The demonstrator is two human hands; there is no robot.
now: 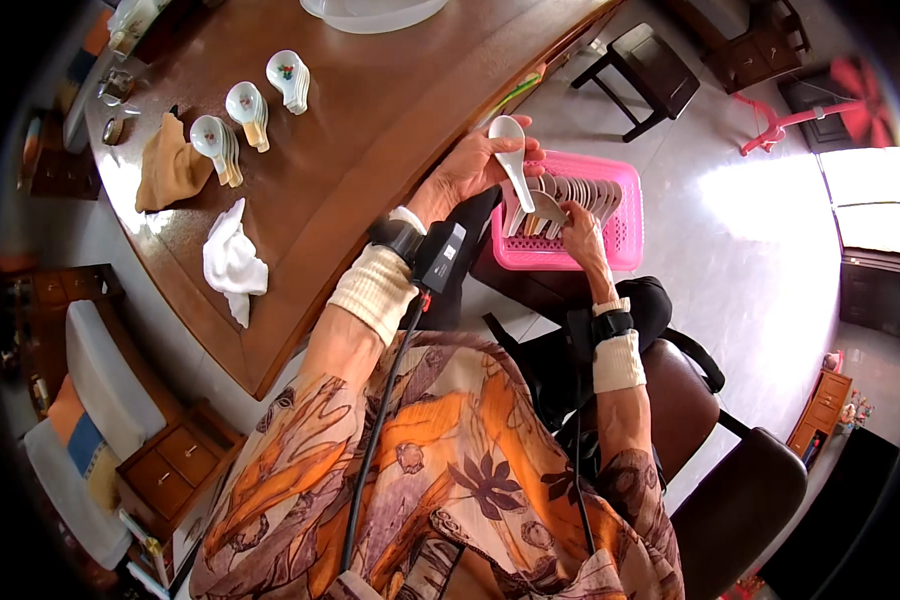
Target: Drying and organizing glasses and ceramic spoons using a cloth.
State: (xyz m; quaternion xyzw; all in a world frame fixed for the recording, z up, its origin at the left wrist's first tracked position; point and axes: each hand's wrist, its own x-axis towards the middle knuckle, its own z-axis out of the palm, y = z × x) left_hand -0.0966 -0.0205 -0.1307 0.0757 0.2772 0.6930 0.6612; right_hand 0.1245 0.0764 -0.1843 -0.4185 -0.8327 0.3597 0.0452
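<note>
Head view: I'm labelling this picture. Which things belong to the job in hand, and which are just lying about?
Job in hand:
white spoon, in the left hand
second spoon, in the right hand
pink basket holding spoons
probably the spoon stacks on the table

Seemingly lying about:
brown cloth
white cloth
dark stool
pink fan

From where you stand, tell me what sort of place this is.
Probably a home's living or dining area: a cushioned sofa, a pink standing fan and a wooden table bearing stacked spoons.
</note>
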